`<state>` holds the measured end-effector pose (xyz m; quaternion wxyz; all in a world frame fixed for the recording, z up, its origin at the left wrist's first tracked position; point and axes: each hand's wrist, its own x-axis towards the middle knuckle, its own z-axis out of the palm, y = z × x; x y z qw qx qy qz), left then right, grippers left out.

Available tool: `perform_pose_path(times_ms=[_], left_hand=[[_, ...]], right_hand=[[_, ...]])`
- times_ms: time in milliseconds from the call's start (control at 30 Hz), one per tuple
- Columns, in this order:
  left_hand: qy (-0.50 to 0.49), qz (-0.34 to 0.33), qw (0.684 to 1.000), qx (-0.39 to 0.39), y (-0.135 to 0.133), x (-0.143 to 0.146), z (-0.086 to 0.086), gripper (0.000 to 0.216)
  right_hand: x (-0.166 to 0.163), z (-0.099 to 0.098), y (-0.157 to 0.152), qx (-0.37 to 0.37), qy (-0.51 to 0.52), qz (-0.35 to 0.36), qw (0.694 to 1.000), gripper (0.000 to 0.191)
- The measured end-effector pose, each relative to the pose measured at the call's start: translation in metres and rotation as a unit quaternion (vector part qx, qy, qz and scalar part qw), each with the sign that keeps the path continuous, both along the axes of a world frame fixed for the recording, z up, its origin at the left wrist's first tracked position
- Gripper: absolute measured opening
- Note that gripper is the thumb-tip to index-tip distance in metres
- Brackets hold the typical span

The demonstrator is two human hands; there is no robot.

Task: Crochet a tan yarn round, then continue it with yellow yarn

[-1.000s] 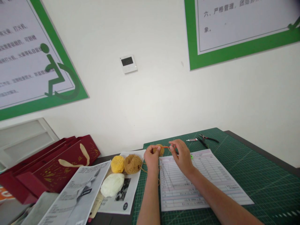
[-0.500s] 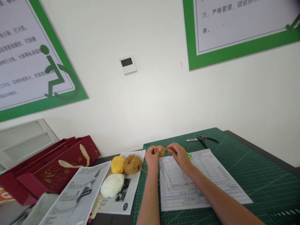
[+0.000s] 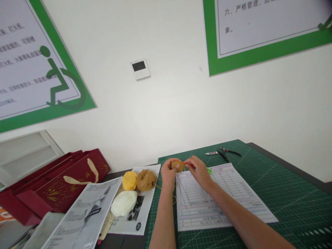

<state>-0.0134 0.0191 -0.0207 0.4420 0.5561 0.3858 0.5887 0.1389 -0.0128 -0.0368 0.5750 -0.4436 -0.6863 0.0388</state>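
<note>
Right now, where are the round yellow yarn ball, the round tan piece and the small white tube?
Round yellow yarn ball (image 3: 129, 181), head view: its middle.
Round tan piece (image 3: 181, 167), head view: right part of its face.
Small white tube (image 3: 211, 153), head view: its body.

Just one cam here, on my head, facing forward and a bit down. Wall (image 3: 176, 103) fills most of the frame, surface (image 3: 127, 242) sits low, my left hand (image 3: 169, 173) and right hand (image 3: 199, 171) look small, well out in front.
</note>
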Motion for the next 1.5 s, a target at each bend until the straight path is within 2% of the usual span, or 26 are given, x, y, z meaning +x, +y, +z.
perform_pose_path(times_ms=[200, 367, 733, 1000, 1200, 1500], left_hand=[[-0.043, 0.013, 0.999, -0.007, 0.002, 0.001, -0.001, 0.031], [-0.038, 0.021, 0.999, -0.007, -0.001, 0.0, 0.003, 0.031], [-0.022, 0.042, 0.999, -0.006, 0.007, -0.006, -0.002, 0.03], [0.0, 0.053, 0.999, 0.006, -0.001, -0.004, 0.006, 0.027], [0.012, 0.042, 0.999, 0.008, -0.001, -0.005, 0.007, 0.026], [-0.053, -0.006, 0.999, -0.003, 0.003, -0.002, 0.001, 0.027]], right_hand=[[0.001, 0.0, -0.001, 0.001, -0.033, -0.036, 0.999, 0.015], [0.0, -0.002, 0.0, 0.011, -0.059, -0.054, 0.997, 0.018], [-0.001, -0.004, 0.003, 0.034, -0.105, -0.05, 0.993, 0.023], [-0.003, -0.006, 0.004, 0.033, -0.103, -0.045, 0.993, 0.026], [-0.002, -0.005, 0.005, 0.047, -0.096, -0.037, 0.994, 0.024], [-0.005, -0.005, 0.003, 0.027, -0.053, -0.018, 0.998, 0.023]])
